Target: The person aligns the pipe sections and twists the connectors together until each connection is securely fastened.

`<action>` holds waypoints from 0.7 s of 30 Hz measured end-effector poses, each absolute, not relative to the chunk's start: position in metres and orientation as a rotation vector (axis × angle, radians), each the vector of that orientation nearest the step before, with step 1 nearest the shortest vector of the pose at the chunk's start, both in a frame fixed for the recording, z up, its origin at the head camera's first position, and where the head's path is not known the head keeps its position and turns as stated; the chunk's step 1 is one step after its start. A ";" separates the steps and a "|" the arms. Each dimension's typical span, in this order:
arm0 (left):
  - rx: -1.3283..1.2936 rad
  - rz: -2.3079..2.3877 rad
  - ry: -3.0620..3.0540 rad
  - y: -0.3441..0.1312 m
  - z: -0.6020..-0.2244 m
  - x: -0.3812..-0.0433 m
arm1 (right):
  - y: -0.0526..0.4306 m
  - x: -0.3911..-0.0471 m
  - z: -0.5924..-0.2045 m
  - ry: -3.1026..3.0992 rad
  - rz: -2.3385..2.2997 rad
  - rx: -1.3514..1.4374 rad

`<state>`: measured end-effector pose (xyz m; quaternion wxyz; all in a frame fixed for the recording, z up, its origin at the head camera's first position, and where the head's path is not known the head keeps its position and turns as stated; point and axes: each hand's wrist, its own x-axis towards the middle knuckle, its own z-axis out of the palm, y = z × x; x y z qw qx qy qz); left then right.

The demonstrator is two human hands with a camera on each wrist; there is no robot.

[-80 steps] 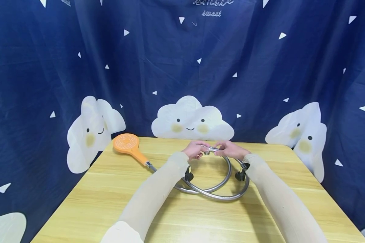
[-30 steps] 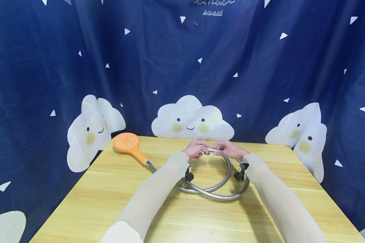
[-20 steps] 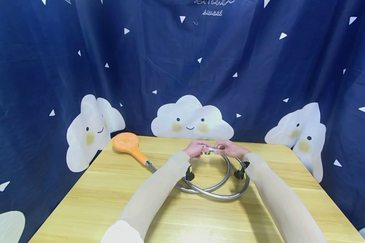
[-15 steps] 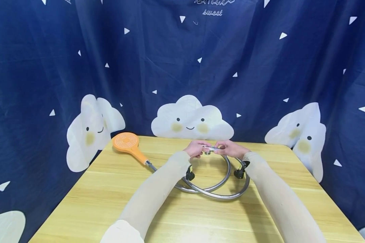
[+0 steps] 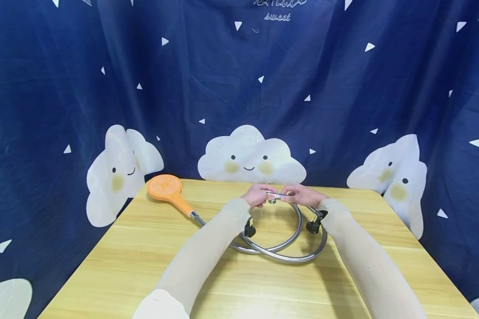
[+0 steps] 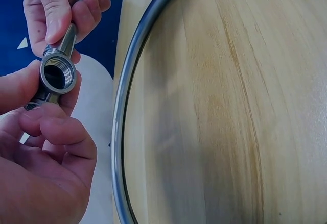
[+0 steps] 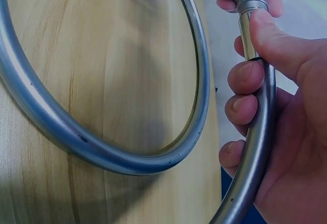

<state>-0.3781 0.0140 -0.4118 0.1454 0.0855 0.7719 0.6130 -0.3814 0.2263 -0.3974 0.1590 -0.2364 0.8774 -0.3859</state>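
My left hand [image 5: 257, 196] pinches a small chrome tee fitting [image 6: 64, 67] between thumb and fingers. In the left wrist view its round, threaded opening faces the camera. My right hand [image 5: 303, 196] grips the end of a grey metal shower hose [image 7: 257, 142], its thumb lying up near the collar. The hose end meets the fitting in line; how deep the threads sit is hidden. Both hands are held close together over the far part of the table. At the hose's other end, an orange shower head [image 5: 165, 186] lies face up at the far left.
The hose lies in crossing loops on the wooden table [image 5: 231, 283], below and between the forearms. A dark blue curtain [image 5: 239, 79] with white clouds hangs behind the table and along both sides. Black wrist cameras hang under both wrists.
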 end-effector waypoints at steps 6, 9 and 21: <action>0.251 1.760 2.207 0.013 -0.415 -0.382 | 0.225 -0.381 -0.398 2.516 -1.110 -0.653; 0.251 1.762 2.198 0.014 -0.417 -0.383 | 0.225 -0.379 -0.398 2.531 -1.104 -0.647; 0.181 1.821 2.185 0.021 -0.418 -0.385 | 0.232 -0.383 -0.394 2.612 -0.998 -0.623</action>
